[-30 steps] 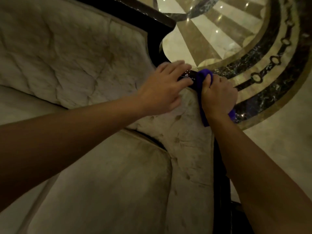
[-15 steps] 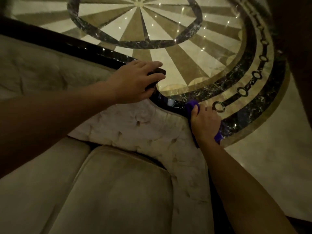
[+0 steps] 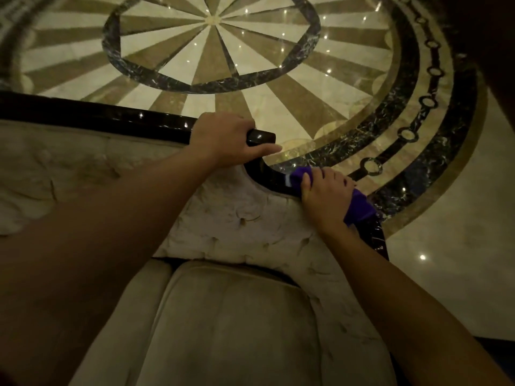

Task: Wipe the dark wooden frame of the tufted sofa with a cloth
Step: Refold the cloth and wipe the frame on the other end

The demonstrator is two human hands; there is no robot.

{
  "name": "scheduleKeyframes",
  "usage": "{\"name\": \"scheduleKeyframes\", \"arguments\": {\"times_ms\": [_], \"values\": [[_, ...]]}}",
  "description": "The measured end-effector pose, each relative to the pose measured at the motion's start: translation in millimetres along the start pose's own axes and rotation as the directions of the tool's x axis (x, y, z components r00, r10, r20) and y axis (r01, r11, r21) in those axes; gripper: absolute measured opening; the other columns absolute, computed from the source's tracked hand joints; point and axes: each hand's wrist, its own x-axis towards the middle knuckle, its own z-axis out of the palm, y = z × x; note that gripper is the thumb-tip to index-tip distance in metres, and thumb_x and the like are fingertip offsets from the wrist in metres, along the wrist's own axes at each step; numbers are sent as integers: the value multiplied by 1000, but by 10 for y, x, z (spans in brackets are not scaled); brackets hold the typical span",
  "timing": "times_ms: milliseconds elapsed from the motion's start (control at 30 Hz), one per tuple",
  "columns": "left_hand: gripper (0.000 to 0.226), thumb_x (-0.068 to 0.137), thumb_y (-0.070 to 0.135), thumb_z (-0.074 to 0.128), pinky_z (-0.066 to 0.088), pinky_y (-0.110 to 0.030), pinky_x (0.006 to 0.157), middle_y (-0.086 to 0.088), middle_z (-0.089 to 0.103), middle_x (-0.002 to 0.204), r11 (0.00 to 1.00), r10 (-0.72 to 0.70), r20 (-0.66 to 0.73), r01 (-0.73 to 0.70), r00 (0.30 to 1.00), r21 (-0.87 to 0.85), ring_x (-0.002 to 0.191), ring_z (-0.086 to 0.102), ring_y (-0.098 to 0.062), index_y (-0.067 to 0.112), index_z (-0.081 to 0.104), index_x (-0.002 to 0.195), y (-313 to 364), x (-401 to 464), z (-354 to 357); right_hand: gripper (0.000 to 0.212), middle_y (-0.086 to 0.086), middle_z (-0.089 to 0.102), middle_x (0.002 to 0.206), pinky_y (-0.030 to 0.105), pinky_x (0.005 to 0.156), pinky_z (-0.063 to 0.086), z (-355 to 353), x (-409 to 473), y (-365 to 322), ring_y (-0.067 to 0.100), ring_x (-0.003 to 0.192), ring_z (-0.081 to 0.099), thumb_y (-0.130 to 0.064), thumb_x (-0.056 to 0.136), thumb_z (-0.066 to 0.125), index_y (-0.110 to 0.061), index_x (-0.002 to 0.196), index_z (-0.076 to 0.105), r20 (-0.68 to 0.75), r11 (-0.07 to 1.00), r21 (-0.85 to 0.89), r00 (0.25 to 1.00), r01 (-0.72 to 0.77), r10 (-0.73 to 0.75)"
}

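Fingers of the left hand [image 3: 225, 140] curl over the glossy dark wooden frame [image 3: 92, 115] of the cream tufted sofa [image 3: 245, 221], gripping the rounded end of its top rail, thumb stretched along the rail's near side. Just beside it, lower on the frame's curved dip, the right hand [image 3: 326, 196] clutches a bunched purple cloth [image 3: 358, 207], pressing it onto the wood. Beyond lies a polished marble floor with a starburst inlay [image 3: 211, 37].

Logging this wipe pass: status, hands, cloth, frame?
Left hand grips the frame. Right hand presses purple cloth on the frame's curve. Nothing in the way.
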Motion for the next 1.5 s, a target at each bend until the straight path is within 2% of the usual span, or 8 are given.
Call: {"name": "scheduleKeyframes", "arguments": {"times_ms": [367, 567, 667, 833, 900, 1033, 1200, 1500], "values": [[64, 107, 51, 26, 36, -37, 66, -13, 71, 88, 983, -138, -52, 143, 989, 112, 75, 61, -33, 14, 76, 94, 91, 107, 37, 45, 7, 72, 122, 49, 125, 24, 81, -57, -953, 26, 122, 60, -33, 109, 32, -13, 122, 70, 5, 894, 435, 993, -111, 121], [62, 107, 53, 23, 34, -36, 63, -3, 59, 75, 985, -162, -31, 164, 986, 61, 66, 51, -24, 19, 73, 91, 77, 89, 19, 44, -1, 76, 78, 40, 77, 57, -454, 367, -1328, 23, 85, 73, -48, 99, 51, -24, 74, 78, 715, -265, 699, 664, -664, 220], [48, 107, 51, 28, 37, -35, 62, -2, 67, 92, 987, -163, -84, 164, 983, -1, 69, 51, -17, 21, 65, 112, 84, 39, 27, 47, -10, 79, 77, 34, 71, 61, -456, 416, -1397, 9, 73, 76, -68, 95, 49, -39, 78, 81, 665, -447, 717, 717, -535, 208], [38, 104, 44, 36, 43, -36, 64, -5, 64, 101, 978, -203, -188, 207, 961, 3, 80, 58, -20, 15, 59, 111, 122, 10, 79, 47, -9, 63, 72, 29, 71, 38, -188, 216, -1415, 18, 76, 63, -33, 110, 34, -13, 88, 70, 315, 122, 913, 863, -389, 395], [39, 105, 41, 33, 42, -37, 66, -5, 66, 97, 975, -207, -173, 217, 963, 45, 79, 59, -22, 15, 62, 105, 110, 26, 108, 38, 1, 56, 71, 33, 70, 32, -43, 131, -1251, 26, 72, 55, -19, 107, 34, -10, 79, 60, 62, 554, 806, 960, -210, 275], [38, 103, 36, 34, 34, -34, 62, -4, 64, 86, 972, -215, -205, 229, 955, 49, 69, 45, -19, 15, 64, 94, 119, 25, 117, 41, 6, 60, 73, 43, 82, 42, 18, 147, -924, 26, 70, 49, -28, 111, 33, -17, 77, 54, -17, 887, 461, 1000, 0, 9], [41, 100, 38, 35, 30, -34, 62, -2, 54, 80, 971, -224, -209, 237, 952, 36, 68, 44, -21, 12, 65, 92, 109, 31, 122, 60, 17, 71, 109, 53, 95, 45, -45, 231, -299, 38, 102, 63, -57, 109, 25, -16, 120, 67, 205, 988, 46, 967, 147, -154], [48, 101, 38, 28, 34, -37, 67, -14, 69, 93, 972, -180, -203, 206, 962, 112, 80, 62, -34, 10, 66, 93, 161, -9, 98, 71, 14, 58, 87, 42, 72, 46, -172, -19, 738, 37, 83, 60, -68, 105, 21, -10, 107, 61, 260, 965, 123, 946, -231, 193]]}}
